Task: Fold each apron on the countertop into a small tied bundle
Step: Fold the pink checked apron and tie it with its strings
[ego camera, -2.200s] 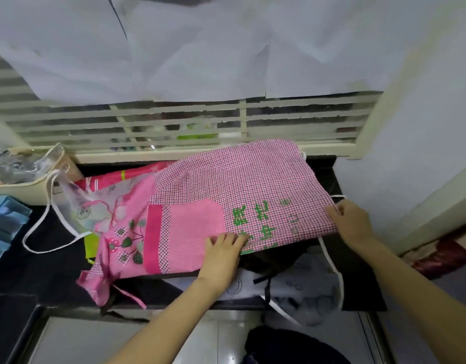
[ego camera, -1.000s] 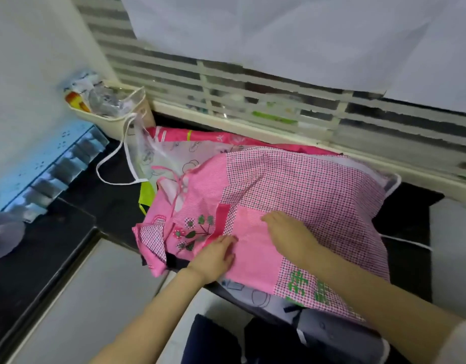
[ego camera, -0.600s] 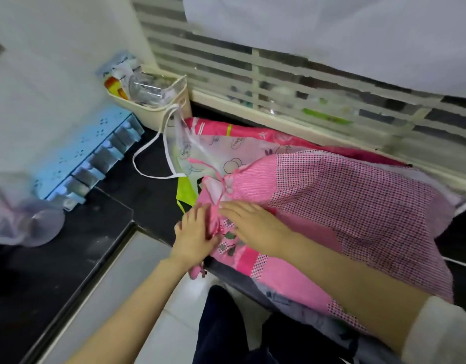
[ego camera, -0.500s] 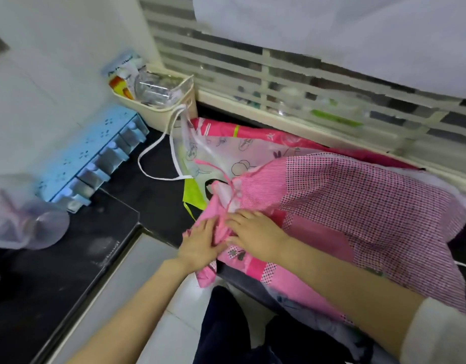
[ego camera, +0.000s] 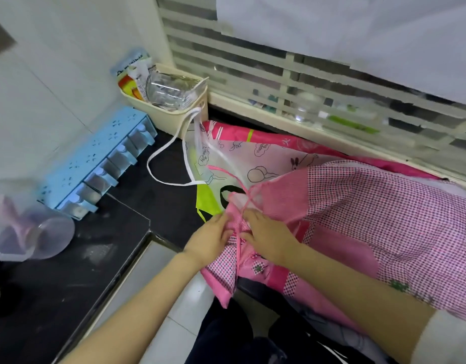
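Note:
A pink checked apron with plain pink patches lies on top of a pile on the black countertop. Its left end is bunched into a ridge and hangs over the front edge. My left hand and my right hand press this bunched end from either side, fingers fairly straight. A thin pink strap runs between them. Under it lie a translucent cartoon-print apron with a white strap loop and a magenta apron.
A beige basket of packets stands in the back corner. A blue rack sits along the left wall, and a clear plastic cup lies at the left. A slatted window runs behind the pile. Grey cloth hangs off the front edge.
My view has swung left. Both hands slid from the apron's middle and right side to its left end, and that end is now bunched between them.

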`<state>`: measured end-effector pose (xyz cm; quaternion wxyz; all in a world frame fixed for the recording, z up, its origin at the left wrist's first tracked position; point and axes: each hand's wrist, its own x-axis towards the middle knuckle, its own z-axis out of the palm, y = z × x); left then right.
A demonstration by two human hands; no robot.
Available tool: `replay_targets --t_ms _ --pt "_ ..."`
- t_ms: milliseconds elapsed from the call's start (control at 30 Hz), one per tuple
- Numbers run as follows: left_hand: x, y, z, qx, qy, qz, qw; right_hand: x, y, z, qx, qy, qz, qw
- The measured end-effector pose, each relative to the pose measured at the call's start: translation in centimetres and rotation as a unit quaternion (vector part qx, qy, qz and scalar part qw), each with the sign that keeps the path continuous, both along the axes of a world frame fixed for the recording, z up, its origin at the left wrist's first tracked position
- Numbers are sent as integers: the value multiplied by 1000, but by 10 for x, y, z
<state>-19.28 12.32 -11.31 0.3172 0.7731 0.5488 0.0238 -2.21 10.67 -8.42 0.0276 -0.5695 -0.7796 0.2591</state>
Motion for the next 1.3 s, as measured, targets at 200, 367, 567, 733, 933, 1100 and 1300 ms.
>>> replay_targets --t_ms 200,367,567,733,933,1100,1300 --pt "18 11 -14 -21 7 -73 997 -7 0 11 -70 226 -152 960" --pt "12 22 8 -8 -29 -74 997 17 7 7 -41 200 -224 953" --pt "-32 41 44 55 -56 110 991 55 5 -2 -22 6 -242 970" --pt "-41 44 51 -14 -109 200 974 31 3 10 224 -89 -122 963" --pt "-29 29 52 11 -73 118 990 -27 0 24 1 16 -1 1000" --pt "-44 37 58 43 -165 153 973 -36 7 32 20 -16 -10 1000" --pt "-39 30 76 67 -236 172 954 -43 36 66 85 126 -92 984"
